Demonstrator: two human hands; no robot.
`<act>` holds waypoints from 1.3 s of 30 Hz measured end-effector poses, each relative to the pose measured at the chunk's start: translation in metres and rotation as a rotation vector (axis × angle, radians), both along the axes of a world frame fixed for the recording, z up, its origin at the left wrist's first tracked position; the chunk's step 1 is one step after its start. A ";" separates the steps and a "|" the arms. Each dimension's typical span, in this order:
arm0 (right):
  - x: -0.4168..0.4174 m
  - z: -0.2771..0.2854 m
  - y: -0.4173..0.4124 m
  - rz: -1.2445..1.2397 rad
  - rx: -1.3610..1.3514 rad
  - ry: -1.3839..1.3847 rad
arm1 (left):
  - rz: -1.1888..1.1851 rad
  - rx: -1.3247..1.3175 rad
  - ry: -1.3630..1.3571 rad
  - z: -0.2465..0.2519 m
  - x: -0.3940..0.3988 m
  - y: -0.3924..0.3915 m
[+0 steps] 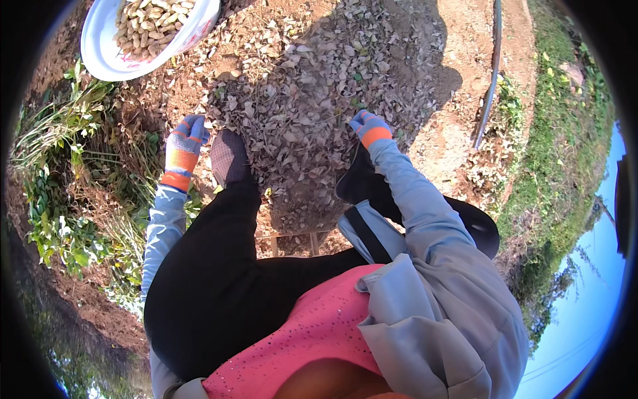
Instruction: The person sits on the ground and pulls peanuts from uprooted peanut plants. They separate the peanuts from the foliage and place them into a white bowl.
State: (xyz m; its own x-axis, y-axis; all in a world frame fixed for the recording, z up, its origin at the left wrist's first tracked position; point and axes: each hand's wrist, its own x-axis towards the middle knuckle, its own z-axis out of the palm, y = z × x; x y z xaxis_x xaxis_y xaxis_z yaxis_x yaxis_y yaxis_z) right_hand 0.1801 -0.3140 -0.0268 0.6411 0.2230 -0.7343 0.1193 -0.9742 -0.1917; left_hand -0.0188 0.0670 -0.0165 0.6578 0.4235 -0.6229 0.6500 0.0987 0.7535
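Note:
My left hand [188,134], in a grey and orange knit glove, is beside my left shoe with its fingers curled; a small pale thing may be at the fingertips, too small to tell. My right hand [368,124], gloved alike, hovers over or rests near dry leaves [304,129], its fingers bent together, and what lies inside them is hidden. A white plastic basin [97,50] with unshelled peanuts [149,27] stands beyond my left hand. Pulled-up green plants [89,119] lie in a heap to the left of that hand.
A dark hose [491,90] runs along the soil at the right, beside a grassy bank [553,124]. My feet are on either side of the leaf litter. Part of a wooden stool [294,234] shows beneath me. More leafy plants [70,239] lie at the lower left.

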 end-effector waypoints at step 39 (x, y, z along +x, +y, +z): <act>-0.004 0.002 0.158 0.738 0.490 -0.240 | 0.661 -0.507 -0.500 0.041 -0.002 0.104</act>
State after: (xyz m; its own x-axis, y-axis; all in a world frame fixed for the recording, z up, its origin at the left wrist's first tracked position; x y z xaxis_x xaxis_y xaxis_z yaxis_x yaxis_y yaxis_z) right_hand 0.1766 -0.1562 -0.0252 0.3358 0.8875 -0.3154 0.7688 -0.4518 -0.4526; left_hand -0.0212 0.1715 0.0246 0.6217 0.5614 -0.5461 -0.0373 0.7177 0.6954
